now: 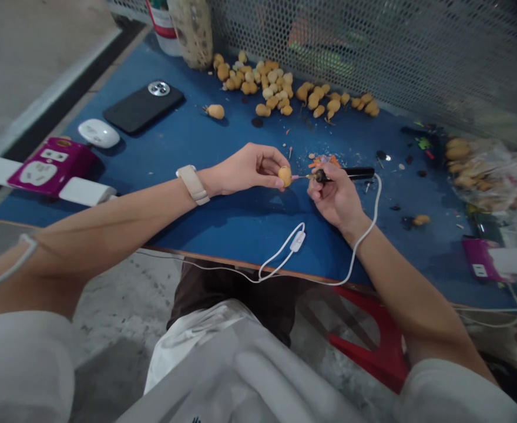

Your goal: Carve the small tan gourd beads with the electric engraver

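Left hand (261, 167): fingers curled inward, thumb and fingertips pinching a small tan gourd (285, 175) over the middle of the blue tabletop (241, 211). Right hand (335, 197): closed in a pen-like grip round a slim black rotary tool (358, 173), its shaft pointing left. The pinkish bit (295, 177) lies at the gourd's right side; cannot tell whether it is in contact.

White cable (377, 205) leaves the tool's right end, passes over the right forearm and loops along the near table edge, with an inline switch (298, 241) in the loop. Orange and purple scraps (326, 161) lie just beyond the right fingers, pale debris around them.

Far side: row of miniature bottle gourds (271, 85) in front of a perforated metal panel (373, 59). One stemmed gourd (215, 111) sits apart, to the left of the row. Far left: black smartphone (144, 107), face down; nearer, a purple power strip (49, 167). Right: clear plastic bag (492, 176) with more gourds.
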Available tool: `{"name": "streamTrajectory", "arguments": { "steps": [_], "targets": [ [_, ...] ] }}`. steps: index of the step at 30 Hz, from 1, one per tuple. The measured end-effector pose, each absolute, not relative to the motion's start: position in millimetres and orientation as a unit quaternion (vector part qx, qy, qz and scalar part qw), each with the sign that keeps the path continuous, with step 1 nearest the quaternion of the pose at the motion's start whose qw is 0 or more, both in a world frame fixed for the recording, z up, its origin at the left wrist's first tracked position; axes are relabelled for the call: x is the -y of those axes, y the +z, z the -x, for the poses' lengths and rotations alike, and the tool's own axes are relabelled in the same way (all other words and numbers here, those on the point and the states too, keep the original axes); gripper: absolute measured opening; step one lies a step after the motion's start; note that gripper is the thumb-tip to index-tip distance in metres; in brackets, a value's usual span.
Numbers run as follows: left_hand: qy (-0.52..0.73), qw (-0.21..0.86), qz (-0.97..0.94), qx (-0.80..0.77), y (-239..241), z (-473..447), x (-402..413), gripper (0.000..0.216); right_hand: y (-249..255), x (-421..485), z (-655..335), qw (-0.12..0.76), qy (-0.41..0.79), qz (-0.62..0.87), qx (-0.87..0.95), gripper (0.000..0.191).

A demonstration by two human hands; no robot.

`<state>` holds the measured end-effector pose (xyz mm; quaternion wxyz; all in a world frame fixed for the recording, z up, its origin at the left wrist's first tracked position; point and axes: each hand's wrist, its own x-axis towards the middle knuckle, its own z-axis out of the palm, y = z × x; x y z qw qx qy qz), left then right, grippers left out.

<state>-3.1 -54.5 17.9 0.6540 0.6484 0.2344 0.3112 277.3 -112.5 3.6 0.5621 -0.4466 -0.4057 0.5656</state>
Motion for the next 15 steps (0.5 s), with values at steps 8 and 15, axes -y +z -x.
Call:
{"name": "streamTrajectory", "arguments": {
  "steps": [8, 15],
  "targets": [
    [0.311, 0.630, -0.675, -0.225, 15, 3, 53, 0.057, -3, 110, -287, 0.542, 0.577, 0.443, 0.420, 0.059],
    [0.337, 0.351, -0.830, -0.273, 8, 9, 48, 0.027, -3, 110, -293, 0.575, 0.540, 0.391, 0.474, 0.063]
  ]
}}
